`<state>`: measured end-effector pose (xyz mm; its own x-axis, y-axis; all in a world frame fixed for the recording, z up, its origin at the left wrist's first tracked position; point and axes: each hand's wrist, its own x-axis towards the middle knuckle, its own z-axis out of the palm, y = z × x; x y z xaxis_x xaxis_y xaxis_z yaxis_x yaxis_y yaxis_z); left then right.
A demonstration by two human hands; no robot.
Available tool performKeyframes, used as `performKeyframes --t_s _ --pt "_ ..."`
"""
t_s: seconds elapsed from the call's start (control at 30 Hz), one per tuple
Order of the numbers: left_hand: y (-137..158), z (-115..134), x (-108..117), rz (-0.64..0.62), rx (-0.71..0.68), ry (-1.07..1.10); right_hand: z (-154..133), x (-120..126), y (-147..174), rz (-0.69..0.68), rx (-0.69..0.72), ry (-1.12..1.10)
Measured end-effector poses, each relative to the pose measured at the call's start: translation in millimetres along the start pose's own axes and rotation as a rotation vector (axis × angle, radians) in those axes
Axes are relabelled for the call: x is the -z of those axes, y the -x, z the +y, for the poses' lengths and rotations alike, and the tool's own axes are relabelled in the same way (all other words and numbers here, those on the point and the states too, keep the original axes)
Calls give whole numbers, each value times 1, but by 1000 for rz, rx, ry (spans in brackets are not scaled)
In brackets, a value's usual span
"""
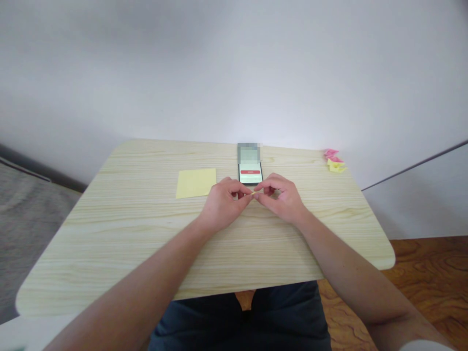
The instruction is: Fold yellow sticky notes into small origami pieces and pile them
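Note:
Over the middle of the table, my left hand [227, 201] and my right hand [281, 196] meet fingertip to fingertip. Between them they pinch a small folded piece of yellow paper [253, 193], mostly hidden by the fingers. Just beyond my fingertips lies a phone [250, 170], its screen lit with a red bar across it. To the left of my left hand a square yellow sheet of paper [196, 183] rests flat, its right edge close to my knuckles.
The pale wood-grain table [146, 234] has rounded corners and stands against a white wall [234, 73]. At its far right edge sit a pink folded paper [332, 155] and a yellow folded paper [336, 166]. Grey fabric [32, 219] shows at the left.

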<state>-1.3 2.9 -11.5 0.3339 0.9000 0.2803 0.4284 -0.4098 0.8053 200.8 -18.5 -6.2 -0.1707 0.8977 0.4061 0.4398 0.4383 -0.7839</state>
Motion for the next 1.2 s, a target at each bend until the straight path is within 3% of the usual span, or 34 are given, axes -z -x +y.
performKeyframes --t_s 0.37,0.7,1.2 --pt "0 -2 0 -38 109 -22 1 -1 1 -21 -45 45" --pt "-2 5 2 -51 -37 -143 0 -2 1 -48 -67 32" --pt "-1 0 -1 -33 15 -27 1 -2 2 -36 -67 81"
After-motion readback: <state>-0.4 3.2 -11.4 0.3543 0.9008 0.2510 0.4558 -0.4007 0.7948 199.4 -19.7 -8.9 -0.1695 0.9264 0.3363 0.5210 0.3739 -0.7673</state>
